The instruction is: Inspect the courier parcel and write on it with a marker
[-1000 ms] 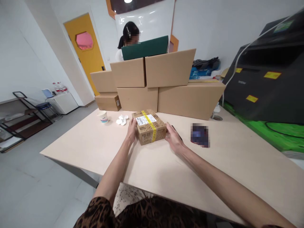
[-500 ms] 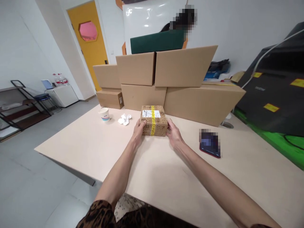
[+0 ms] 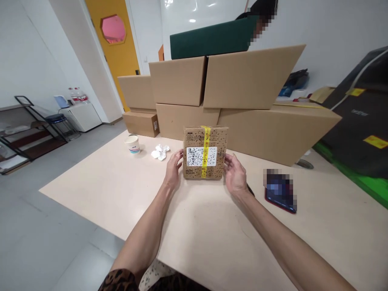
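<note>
A small cardboard box with dark speckled print stands tipped up on the table, its broad labelled face toward me. A yellow tape strip runs down that face and across the white label. My left hand holds the box's left side, fingers bent against it. On the opposite side my right hand grips it, some fingertips hidden behind the edge. A thin dark object, mostly covered, lies by my right wrist.
Large cardboard boxes are stacked behind, topped by a green box. A person's head shows beyond. On the table are a paper cup, crumpled tissue and a phone.
The small box has tipped up from lying flat, so its labelled top now faces me. Both hands have stayed on its sides. The view has shifted slightly.
</note>
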The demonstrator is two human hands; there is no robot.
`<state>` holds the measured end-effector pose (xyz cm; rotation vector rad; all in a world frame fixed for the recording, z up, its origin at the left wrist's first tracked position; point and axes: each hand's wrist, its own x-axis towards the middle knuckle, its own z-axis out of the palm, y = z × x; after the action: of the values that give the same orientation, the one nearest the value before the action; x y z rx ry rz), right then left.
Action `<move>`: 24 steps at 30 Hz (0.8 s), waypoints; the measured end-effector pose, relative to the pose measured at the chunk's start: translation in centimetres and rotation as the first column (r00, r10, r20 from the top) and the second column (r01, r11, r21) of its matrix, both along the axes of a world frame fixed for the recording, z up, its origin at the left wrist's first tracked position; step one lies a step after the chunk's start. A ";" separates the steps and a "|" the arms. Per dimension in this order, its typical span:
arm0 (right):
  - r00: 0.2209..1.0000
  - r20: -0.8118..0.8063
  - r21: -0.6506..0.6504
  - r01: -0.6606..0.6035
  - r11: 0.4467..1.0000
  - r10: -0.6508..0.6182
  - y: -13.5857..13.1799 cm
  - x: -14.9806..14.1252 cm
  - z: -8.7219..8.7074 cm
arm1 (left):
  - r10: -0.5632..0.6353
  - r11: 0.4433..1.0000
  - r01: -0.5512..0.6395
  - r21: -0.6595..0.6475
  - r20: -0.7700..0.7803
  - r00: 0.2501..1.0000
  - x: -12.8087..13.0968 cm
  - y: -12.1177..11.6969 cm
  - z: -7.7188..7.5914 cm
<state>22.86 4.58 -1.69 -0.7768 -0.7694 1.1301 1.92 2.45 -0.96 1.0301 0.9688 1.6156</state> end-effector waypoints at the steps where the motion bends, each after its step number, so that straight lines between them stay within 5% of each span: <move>1: 1.000 -0.003 0.002 0.005 1.000 -0.005 -0.1 -0.1 -0.3 | -0.009 1.000 0.009 -0.002 -0.015 1.000 0.1 0.0 -0.1; 7: 1.000 0.006 0.056 -0.027 0.998 0.027 -0.6 -0.1 -0.4 | -0.027 0.999 0.028 0.023 -0.052 0.998 0.0 -0.4 0.2; 16: 0.986 -0.155 0.058 0.066 0.996 -0.056 0.2 1.3 -0.1 | 0.004 0.997 -0.014 0.070 0.140 0.990 0.4 -0.4 0.6; 24: 0.996 -0.094 0.134 0.012 0.991 0.000 -0.9 0.6 1.7 | -0.097 0.949 0.162 0.269 -0.240 0.966 1.6 -1.5 -0.3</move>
<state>23.41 3.65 0.06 -0.6087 -0.7558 1.0896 3.55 0.93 -1.28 1.4717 0.8048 1.5820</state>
